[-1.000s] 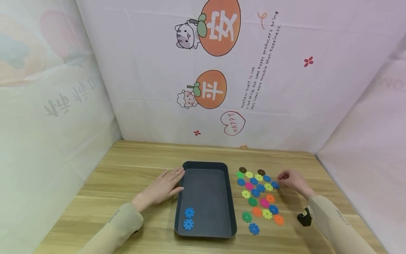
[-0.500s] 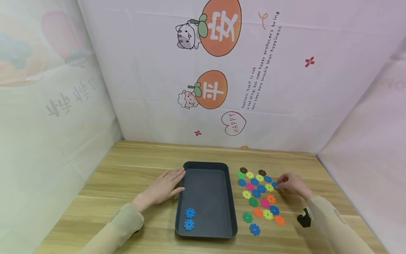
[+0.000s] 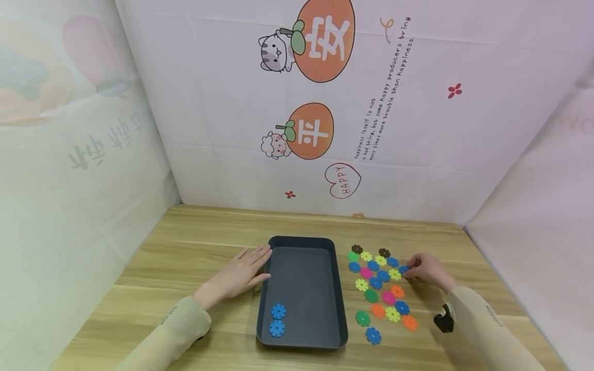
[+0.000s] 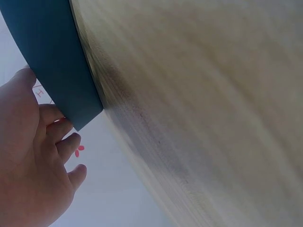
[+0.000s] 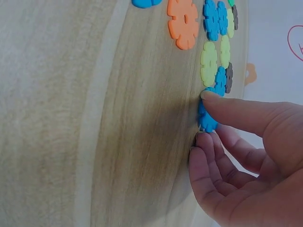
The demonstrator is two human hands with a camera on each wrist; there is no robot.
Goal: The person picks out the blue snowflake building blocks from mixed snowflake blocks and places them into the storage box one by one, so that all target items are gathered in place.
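Observation:
My left hand (image 3: 235, 273) rests against the left wall of a dark grey rectangular tray (image 3: 303, 283), fingers extended along its rim. In the left wrist view its fingertips touch the tray's outer side (image 4: 52, 52). Two blue notched discs (image 3: 277, 327) lie inside the tray, near its front left corner. On the right, my right hand (image 3: 430, 270) pinches a blue notched disc (image 5: 207, 116) at the outer edge of a spread of discs. The thumb is on one edge and fingertips are at the opposite one; the disc still lies on the tabletop.
Several flat notched discs in yellow, green, orange (image 3: 410, 323), pink (image 3: 388, 297), brown (image 3: 357, 249) and blue lie right of the tray on the wooden table (image 3: 223, 221). A printed white cloth (image 3: 223, 129) stands behind, with white cloth at both sides.
My right hand has moved slightly left and closed its thumb and fingers onto the outermost blue disc. The left hand and tray have stayed put.

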